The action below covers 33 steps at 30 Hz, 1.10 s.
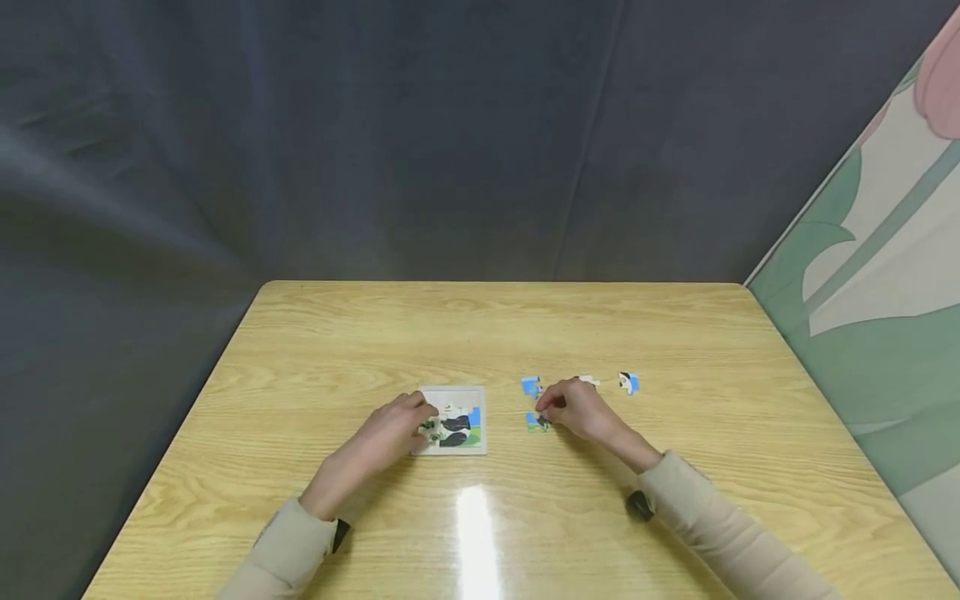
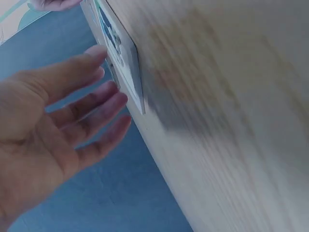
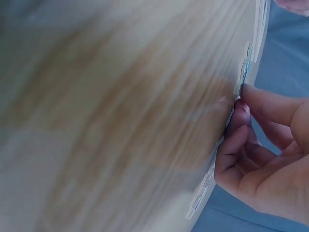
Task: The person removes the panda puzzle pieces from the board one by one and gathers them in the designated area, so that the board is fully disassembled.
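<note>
Pale sleeves point(image 1: 281, 546) come in from the near edge over a yellowish wooden table point(image 1: 360, 333), its grain running sideways and a bright streak of glare shining at the front. Dark cloth point(image 1: 420, 142) hangs behind and to the left; on the right stands a panel point(image 1: 855, 375) with a pink flower and green leaves. Left of the right hand point(image 1: 583, 410), which pinches a puzzle piece point(image 1: 533, 423) at table level, sits a partly filled puzzle frame point(image 1: 482, 429). The left hand point(image 1: 386, 429), fingers loosely spread and gripping nothing, is at its left side; whether it touches, I cannot tell. Three loose pieces point(image 1: 531, 385) lie farther back.
</note>
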Each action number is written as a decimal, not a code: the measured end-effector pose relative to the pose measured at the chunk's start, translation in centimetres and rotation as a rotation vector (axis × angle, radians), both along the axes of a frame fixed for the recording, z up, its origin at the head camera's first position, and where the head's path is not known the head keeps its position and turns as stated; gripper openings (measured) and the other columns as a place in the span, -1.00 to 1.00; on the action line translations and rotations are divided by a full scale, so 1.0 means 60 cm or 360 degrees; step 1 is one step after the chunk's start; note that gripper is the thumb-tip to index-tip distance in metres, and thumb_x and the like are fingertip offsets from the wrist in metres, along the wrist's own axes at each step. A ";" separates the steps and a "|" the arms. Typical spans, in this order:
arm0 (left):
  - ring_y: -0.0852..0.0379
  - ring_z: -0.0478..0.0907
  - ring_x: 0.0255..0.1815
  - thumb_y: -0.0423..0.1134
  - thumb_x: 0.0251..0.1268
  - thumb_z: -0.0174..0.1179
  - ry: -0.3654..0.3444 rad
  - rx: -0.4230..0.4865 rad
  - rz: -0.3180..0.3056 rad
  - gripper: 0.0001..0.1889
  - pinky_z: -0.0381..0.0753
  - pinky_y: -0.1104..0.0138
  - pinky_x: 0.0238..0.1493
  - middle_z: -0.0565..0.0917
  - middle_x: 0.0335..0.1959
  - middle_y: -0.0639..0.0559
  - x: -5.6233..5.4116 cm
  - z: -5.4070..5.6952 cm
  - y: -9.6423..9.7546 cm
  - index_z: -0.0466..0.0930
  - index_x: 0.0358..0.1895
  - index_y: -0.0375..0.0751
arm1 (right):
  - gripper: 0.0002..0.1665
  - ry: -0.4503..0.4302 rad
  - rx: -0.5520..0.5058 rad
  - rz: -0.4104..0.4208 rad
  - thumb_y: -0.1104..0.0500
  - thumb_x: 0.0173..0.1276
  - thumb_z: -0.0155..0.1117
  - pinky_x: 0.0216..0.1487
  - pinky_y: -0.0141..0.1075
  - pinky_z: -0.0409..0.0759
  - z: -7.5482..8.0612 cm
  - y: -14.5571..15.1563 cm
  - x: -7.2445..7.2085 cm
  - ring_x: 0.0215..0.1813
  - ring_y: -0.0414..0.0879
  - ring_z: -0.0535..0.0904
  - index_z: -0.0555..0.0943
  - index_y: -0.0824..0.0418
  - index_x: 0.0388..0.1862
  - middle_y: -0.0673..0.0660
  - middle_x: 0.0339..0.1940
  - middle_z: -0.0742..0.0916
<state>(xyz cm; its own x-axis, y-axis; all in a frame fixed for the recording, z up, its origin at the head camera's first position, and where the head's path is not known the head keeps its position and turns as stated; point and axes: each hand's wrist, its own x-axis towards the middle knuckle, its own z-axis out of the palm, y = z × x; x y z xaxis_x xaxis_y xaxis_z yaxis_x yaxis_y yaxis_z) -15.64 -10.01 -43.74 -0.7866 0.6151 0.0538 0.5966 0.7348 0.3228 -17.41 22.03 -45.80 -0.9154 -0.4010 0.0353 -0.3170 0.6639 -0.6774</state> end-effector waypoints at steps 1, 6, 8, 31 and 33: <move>0.04 0.53 -0.12 -0.39 0.03 0.41 -0.0022 0.0000 -0.0016 -0.60 0.62 0.23 -0.19 0.58 -0.15 -0.01 0.001 0.000 -0.001 0.63 0.00 -0.29 | -0.85 0.0002 -0.0004 0.0003 0.49 0.19 0.28 -0.36 -0.41 0.54 0.000 0.000 0.000 -0.40 -0.21 0.56 0.70 0.33 -0.33 0.12 -0.38 0.74; 0.02 0.53 -0.09 -0.38 0.03 0.41 -0.0084 -0.0005 -0.0043 -0.62 0.62 0.18 -0.16 0.60 -0.13 -0.02 0.004 -0.002 -0.003 0.63 -0.02 -0.28 | -0.85 0.0008 0.0012 -0.0014 0.49 0.19 0.26 -0.28 -0.30 0.57 0.004 -0.001 0.002 -0.40 -0.21 0.53 0.69 0.34 -0.30 0.10 -0.39 0.73; 0.01 0.53 -0.07 -0.39 0.01 0.42 -0.0085 0.0005 -0.0044 -0.62 0.63 0.16 -0.14 0.61 -0.12 -0.02 0.006 -0.005 -0.004 0.63 -0.02 -0.27 | -0.85 0.0015 0.0023 -0.0024 0.49 0.19 0.27 -0.18 -0.19 0.57 0.004 -0.001 0.003 -0.41 -0.22 0.51 0.69 0.33 -0.31 0.09 -0.40 0.73; 0.08 0.52 -0.15 -0.33 0.06 0.41 0.0079 -0.0024 -0.0061 -0.72 0.60 0.24 -0.19 0.65 -0.14 0.04 -0.002 -0.019 0.004 0.67 -0.12 -0.22 | -0.94 0.0035 -0.0005 0.0000 0.41 0.19 0.34 -0.38 -0.41 0.48 0.002 -0.003 0.005 -0.39 -0.22 0.48 0.66 0.33 -0.34 0.07 -0.42 0.68; 0.06 0.52 -0.12 -0.32 0.05 0.41 0.0062 -0.0031 -0.0051 -0.71 0.60 0.22 -0.17 0.63 -0.13 0.03 0.001 -0.019 0.003 0.67 -0.11 -0.22 | -0.94 0.0021 0.0003 -0.0013 0.40 0.20 0.35 -0.38 -0.42 0.47 0.002 -0.005 0.006 -0.40 -0.22 0.47 0.66 0.32 -0.34 0.05 -0.43 0.67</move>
<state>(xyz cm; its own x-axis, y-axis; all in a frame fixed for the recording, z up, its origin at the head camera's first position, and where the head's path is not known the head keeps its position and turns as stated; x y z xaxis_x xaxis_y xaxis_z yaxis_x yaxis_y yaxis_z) -15.55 -9.84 -44.90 -0.7640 0.6412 0.0717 0.6317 0.7209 0.2851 -17.07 21.75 -45.67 -0.9180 -0.3938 0.0465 -0.3204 0.6675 -0.6722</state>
